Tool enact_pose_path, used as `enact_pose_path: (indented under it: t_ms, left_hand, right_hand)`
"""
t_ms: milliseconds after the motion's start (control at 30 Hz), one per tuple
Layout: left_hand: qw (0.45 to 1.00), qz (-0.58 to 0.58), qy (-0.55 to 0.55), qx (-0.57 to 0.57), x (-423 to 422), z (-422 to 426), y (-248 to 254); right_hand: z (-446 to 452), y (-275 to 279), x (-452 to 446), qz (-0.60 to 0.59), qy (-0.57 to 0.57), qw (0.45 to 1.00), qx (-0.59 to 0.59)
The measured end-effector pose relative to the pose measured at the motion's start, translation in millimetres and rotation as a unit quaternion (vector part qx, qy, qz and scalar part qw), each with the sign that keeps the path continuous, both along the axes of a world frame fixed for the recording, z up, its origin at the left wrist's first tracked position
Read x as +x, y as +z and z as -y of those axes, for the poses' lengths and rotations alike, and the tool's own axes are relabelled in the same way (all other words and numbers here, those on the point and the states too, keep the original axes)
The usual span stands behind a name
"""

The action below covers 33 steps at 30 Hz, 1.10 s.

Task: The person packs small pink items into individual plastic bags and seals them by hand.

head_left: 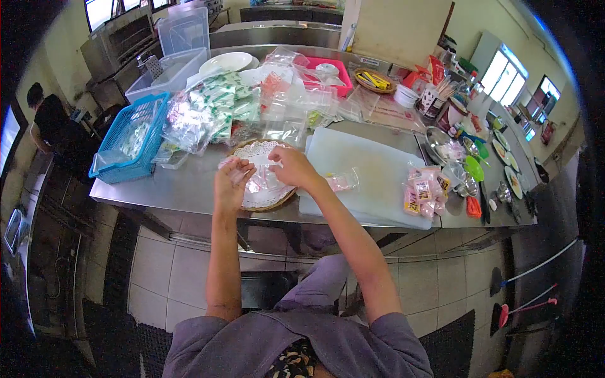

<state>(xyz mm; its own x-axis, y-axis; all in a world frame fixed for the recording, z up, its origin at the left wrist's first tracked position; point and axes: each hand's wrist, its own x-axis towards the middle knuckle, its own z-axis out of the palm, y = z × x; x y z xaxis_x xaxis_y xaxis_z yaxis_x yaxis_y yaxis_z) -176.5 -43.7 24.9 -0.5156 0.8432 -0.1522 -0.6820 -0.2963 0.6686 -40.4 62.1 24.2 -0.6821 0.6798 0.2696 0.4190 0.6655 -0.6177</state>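
Observation:
My left hand (232, 183) is closed, thumb against fingers, on a small clear plastic packet at the left side of a round wicker tray (288, 199). A white lacy doily (255, 200) lines the tray, and clear plastic lies on it between my hands. My right hand (293, 169) reaches over the tray's right side with curled fingers; whatever is in them is too small to make out. Just right of my right wrist, a clear packet with pinkish contents (341, 181) lies on a white cutting board (372, 157). Pink packets with yellow labels (426, 191) are heaped at the board's right end.
Plastic bags with green print (217, 101) pile up behind the tray. A blue basket (113, 170) stands left, a clear bin (167, 72) behind it. Further back are a pink tray (343, 88) and white tubs (405, 97). Bowls and utensils crowd the right. Another person (57, 123) stands far left.

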Motion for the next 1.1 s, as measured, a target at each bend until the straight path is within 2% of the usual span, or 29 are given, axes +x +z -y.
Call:
enact_pose_path:
  t_ms: [67,167,267,367,567,667,767,867,1067,1100]
  left_hand:
    - [1.0,-0.016,-0.001,-0.003,-6.1,-2.6,-9.0]
    - [0.999,-0.03,-0.018,-0.005,-8.7,-1.2,-17.8]
    - [0.999,-0.02,-0.042,0.002,-11.9,-3.5,-25.5]
    - [0.999,-0.016,-0.048,-0.003,-9.2,-3.5,-24.2]
    - [0.997,-0.05,-0.054,-0.021,-5.9,-4.7,-26.4]
    - [0.995,-0.078,-0.05,-0.037,-1.0,-3.3,-20.5]
    - [0.994,-0.088,-0.047,-0.046,2.5,-2.1,-16.8]
    - [0.995,-0.077,-0.052,-0.04,2.3,-2.2,-18.3]
    - [0.996,-0.041,-0.072,-0.026,3.3,-4.4,-18.3]
    - [0.996,-0.035,-0.075,-0.025,3.9,-4.7,-17.1]
  right_hand:
    - [-4.6,-16.4,-7.0,0.04,0.061,0.994,0.079]
    - [8.7,-8.2,-11.3,0.127,0.101,0.982,0.099]
    - [12.3,-8.0,-15.1,0.139,0.094,0.98,0.105]
    - [12.6,-2.6,-16.5,0.159,0.089,0.98,0.08]
    - [-1.7,-23.1,-21.1,0.117,0.068,0.99,0.046]
    - [3.3,-9.9,-19.4,0.137,0.029,0.989,-0.042]
    - [2.2,-13.0,-19.8,0.132,0.032,0.991,-0.019]
    - [1.7,-15.2,-19.8,0.091,0.022,0.995,-0.042]
    - [0.8,-2.8,-16.9,-0.054,-0.067,0.991,-0.099]
    - [-2.9,-5.0,-17.3,-0.091,-0.051,0.986,-0.131]
